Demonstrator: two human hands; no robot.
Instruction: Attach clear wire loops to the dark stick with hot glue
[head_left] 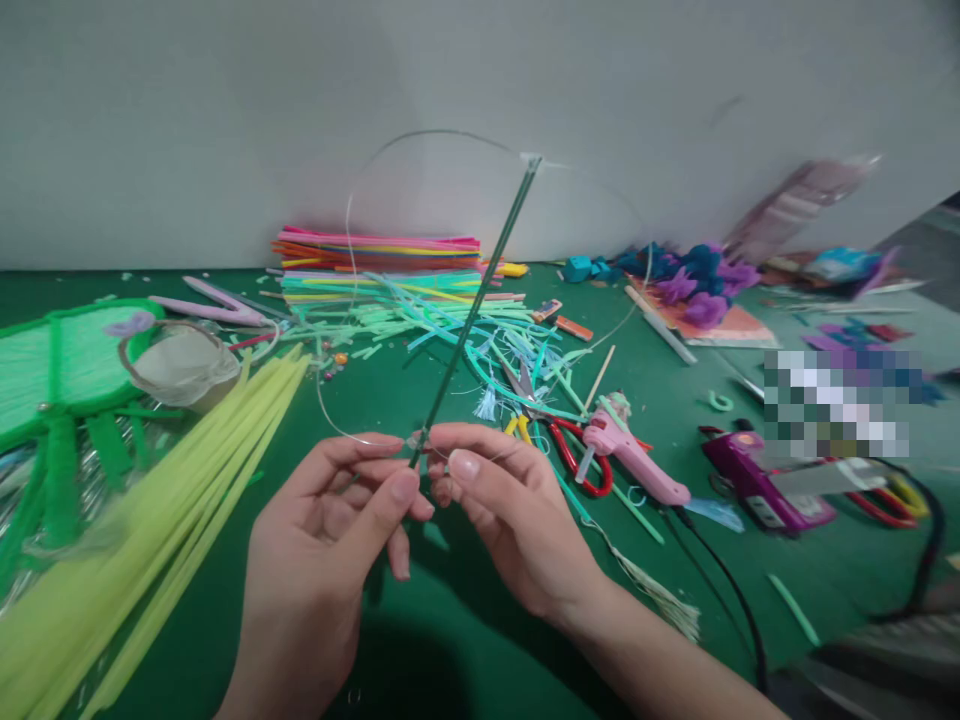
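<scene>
Between my hands a thin dark green rod (474, 310) leans up and to the right. A thin wire hoop (442, 131) forms a wide ring around it, meeting the rod at a whitish joint (530, 160) on top and again by my fingertips. My left hand (315, 540) is closed on the rod's lower end with thumb and fingers. My right hand (525, 520) is closed too, pinching the wire beside the lower joint; its fingertips nearly meet my left ones. Fingers partly hide that joint.
Yellow pipe cleaners (187, 520) and a green fuzzy frame (56, 370) lie left. Behind is a stack of coloured pipe cleaners (382, 250). To the right are red-handled scissors (574, 460), a pink glue gun (637, 460) with a black cord, and a purple device (776, 490).
</scene>
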